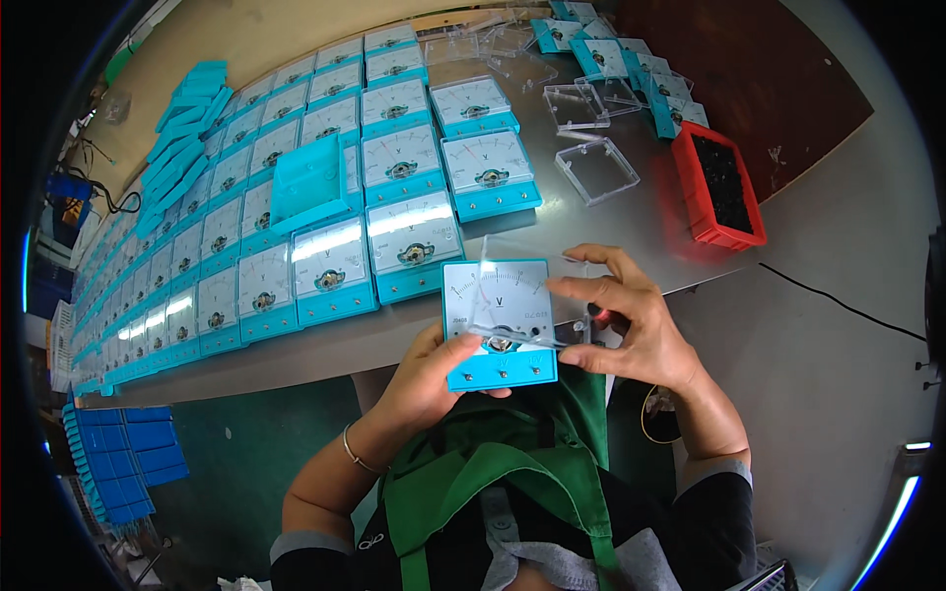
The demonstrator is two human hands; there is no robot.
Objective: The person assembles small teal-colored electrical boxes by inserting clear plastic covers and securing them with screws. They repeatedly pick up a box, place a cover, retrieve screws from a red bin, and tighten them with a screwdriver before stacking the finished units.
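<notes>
Head view: meter (503,362) in left grip (426,369), clear cover (532,307) in right grip (636,320), both held up by the near edge of the desk (591,227). Left: closed round lower left of meter, thumb over the front, fingertips showing beneath. Right: part open, thumb low, fingers high, spanning the right side of the cover; nothing else visible in it.

Key relation: cover over the dial (460,295), but offset right and away from the body, slightly skewed to the case. Overhangs meter at top and right; leaves left strip of dial and the blue stud strip exposed. Can't tell if touching the dial or just above. From cover, meter lies left and toward the body. Long axis of meter: points away from the body, nearly straight, face up, stud end nearest the green apron (463,473). Right grip nearer the cover, left nearer the stud end.

Edges: meter rows (399,163) just beyond upper left, front ones near the desk edge, so tight on that side. More room to the right, short of the red bin (731,231), with loose covers (597,170) farther back. Height above desk: can't tell.
</notes>
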